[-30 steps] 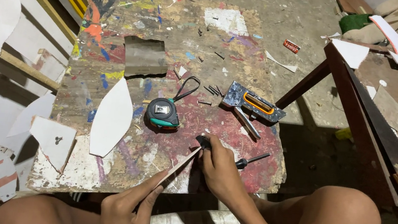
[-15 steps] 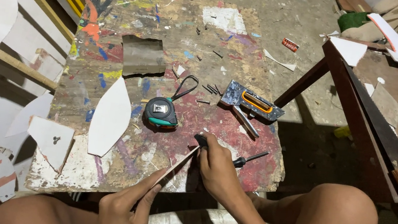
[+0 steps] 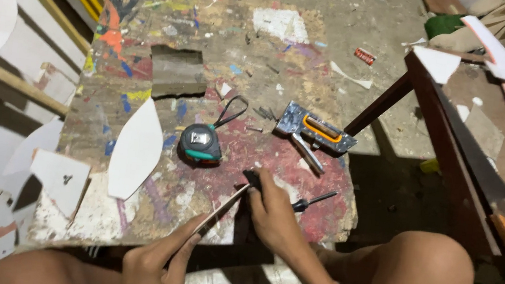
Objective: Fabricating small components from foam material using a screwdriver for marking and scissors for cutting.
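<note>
left hand point(image 3: 153, 271) is pinching a thin strip point(image 3: 223, 209) edge-on; right hand point(image 3: 273, 212) is gripping a dark tool point(image 3: 252, 177) against it. strip probably light, flexible; best held near the cut.

Dim warm overhead light, deep shadows at the edges (slight wide-angle warp), mostly sharp focus.

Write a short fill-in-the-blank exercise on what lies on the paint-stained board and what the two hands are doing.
1. The left hand holds a thin flat strip by its ____ end.
2. The tape measure lies between the white leaf-shaped cutout and the ____.
3. The right hand grips a tool with a ____ handle.

Missing words: near; staple gun; black
</note>
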